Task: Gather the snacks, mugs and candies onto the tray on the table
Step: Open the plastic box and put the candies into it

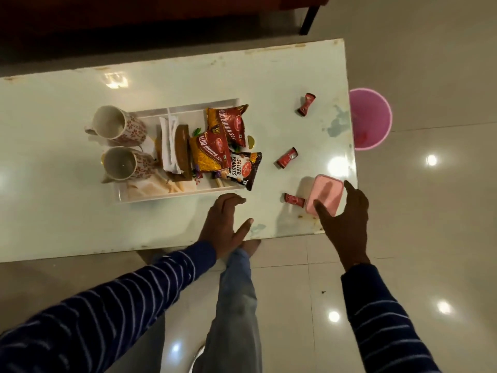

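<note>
A white tray (139,196) on the table holds two patterned mugs (115,126) (125,164), a napkin holder and snack packets: two red ones (228,125) (209,154) and a dark peanut packet (243,169) hanging over the tray's right edge. Three red candies lie loose on the table to the right (306,104) (287,157) (293,199). My right hand (347,219) hovers open over a pink box (326,193), fingers spread around it. The nearest candy touches the box's left side. My left hand (224,224) rests open on the table by the tray's near right corner.
The white table (80,224) ends just right of the pink box. A pink bucket (372,119) stands on the floor beyond that edge. Dark furniture runs behind the table. My leg (236,292) is at the near edge.
</note>
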Demonstrator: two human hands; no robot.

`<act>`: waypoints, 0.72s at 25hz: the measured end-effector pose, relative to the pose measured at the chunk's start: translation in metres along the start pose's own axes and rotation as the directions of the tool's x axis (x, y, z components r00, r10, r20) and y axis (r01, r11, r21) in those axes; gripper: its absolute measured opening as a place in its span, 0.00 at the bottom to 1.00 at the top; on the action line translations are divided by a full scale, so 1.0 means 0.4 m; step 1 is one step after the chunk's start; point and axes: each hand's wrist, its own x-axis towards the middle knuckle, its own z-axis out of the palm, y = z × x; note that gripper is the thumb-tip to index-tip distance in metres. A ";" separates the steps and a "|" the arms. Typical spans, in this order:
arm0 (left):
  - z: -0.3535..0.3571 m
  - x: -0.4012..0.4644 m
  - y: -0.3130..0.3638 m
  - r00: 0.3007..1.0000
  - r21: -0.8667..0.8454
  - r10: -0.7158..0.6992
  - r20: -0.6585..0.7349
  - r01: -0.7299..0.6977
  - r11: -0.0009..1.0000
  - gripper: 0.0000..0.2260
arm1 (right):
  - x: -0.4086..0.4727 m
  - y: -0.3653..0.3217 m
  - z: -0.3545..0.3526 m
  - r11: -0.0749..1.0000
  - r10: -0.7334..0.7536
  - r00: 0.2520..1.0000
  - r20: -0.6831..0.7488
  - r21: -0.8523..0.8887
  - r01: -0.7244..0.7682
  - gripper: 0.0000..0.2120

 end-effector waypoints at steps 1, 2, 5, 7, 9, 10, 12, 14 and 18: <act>0.019 0.006 0.023 0.999 -0.018 -0.021 0.039 0.022 1.000 0.24 | 0.002 -0.012 0.026 0.999 0.006 1.000 0.022 -0.053 -0.005 0.43; 0.032 0.009 0.044 0.996 -0.030 -0.040 0.084 0.043 0.999 0.25 | 0.003 -0.025 0.051 0.995 0.016 0.999 0.031 -0.101 -0.013 0.44; 0.068 0.012 0.082 0.972 -0.075 -0.061 0.228 0.080 0.994 0.29 | 0.012 -0.031 0.103 0.974 0.031 1.000 0.003 -0.224 -0.029 0.42; 0.080 0.019 0.084 0.947 -0.128 -0.080 0.312 0.126 0.984 0.31 | 0.020 -0.025 0.120 0.973 0.039 0.999 -0.023 -0.228 -0.043 0.40; 0.081 0.018 0.083 0.934 -0.165 -0.101 0.344 0.165 0.972 0.34 | 0.021 -0.020 0.115 0.984 0.029 0.999 -0.026 -0.178 -0.033 0.39; 0.076 0.018 0.083 0.930 -0.174 -0.100 0.354 0.170 0.970 0.37 | 0.020 -0.024 0.105 0.989 0.021 1.000 -0.022 -0.147 -0.024 0.39; 0.059 0.024 0.075 0.917 -0.229 -0.078 0.391 0.179 0.957 0.45 | 0.004 -0.045 0.094 0.997 0.004 1.000 -0.007 -0.083 -0.004 0.40; 0.039 0.032 0.080 0.922 -0.240 -0.045 0.386 0.148 0.959 0.53 | -0.054 -0.088 0.080 0.998 -0.055 0.998 0.035 -0.018 0.056 0.41; -0.011 0.035 0.084 0.938 -0.227 0.012 0.345 0.071 0.971 0.55 | -0.226 -0.181 0.094 0.985 -0.145 0.972 0.185 0.117 0.125 0.39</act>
